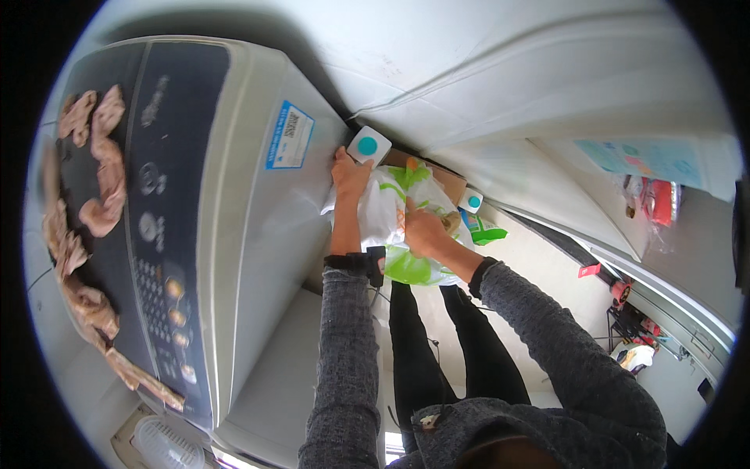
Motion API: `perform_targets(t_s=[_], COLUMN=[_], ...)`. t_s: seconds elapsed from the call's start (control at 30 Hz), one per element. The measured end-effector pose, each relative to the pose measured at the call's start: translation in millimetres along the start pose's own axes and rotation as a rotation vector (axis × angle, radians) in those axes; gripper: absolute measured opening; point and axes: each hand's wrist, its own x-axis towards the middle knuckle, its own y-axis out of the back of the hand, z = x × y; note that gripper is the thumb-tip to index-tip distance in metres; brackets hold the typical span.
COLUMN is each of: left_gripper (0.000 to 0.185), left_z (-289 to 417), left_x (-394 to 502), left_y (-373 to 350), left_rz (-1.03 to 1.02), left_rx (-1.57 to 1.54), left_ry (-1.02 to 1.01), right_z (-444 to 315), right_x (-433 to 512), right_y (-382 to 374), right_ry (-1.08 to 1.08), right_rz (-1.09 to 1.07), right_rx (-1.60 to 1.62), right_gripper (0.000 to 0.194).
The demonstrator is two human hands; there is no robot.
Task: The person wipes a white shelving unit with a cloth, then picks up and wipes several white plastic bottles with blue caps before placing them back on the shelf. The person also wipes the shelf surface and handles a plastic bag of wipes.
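Note:
A white and green plastic bag (429, 258) lies in front of me beside the washing machine. My left hand (350, 176) touches the near side of a white container with a teal cap (369, 145), at the bag's far left corner; whether its fingers grip the container or the bag's edge is unclear. My right hand (425, 231) is at the bag's middle, fingers partly hidden in its folds. Something brownish shows inside the bag just beyond that hand. A cardboard box (448, 183) stands behind the bag, with a second teal-capped white container (471, 200) at its right.
The washing machine (240, 176) fills the left, with crumpled pinkish-brown cloth strips (108, 170) on its lid. A green packet (486, 230) is right of the bag. A white plastic basket (167, 445) sits at bottom left. White walls and a cabinet bound the far and right sides.

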Motion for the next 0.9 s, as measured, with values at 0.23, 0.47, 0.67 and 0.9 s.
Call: perform_targets(t_s=[0.23,0.47,0.67,0.9], left_gripper=[0.044,0.054,0.100,0.100], left_z=[89,246,343,386], left_x=[-125,-266,-259,-225], left_y=[88,94,70,45], left_rz=[0.375,0.332,0.357,0.596], left_rx=[-0.282,-0.641,-0.430,-0.426], left_ry=[-0.246,-0.544,-0.746,-0.551], right_z=[-16,-20,3,15], right_x=[-96,-237,-325,-398], right_y=[82,174,217,225], right_ry=[-0.019,-0.205,-0.233,0.041], right_rz=[0.561,0.486,0.316,0.312], right_rx=[0.383,1.230,2.139,2.602], right_gripper=[0.049,0.026,0.042,0.067])
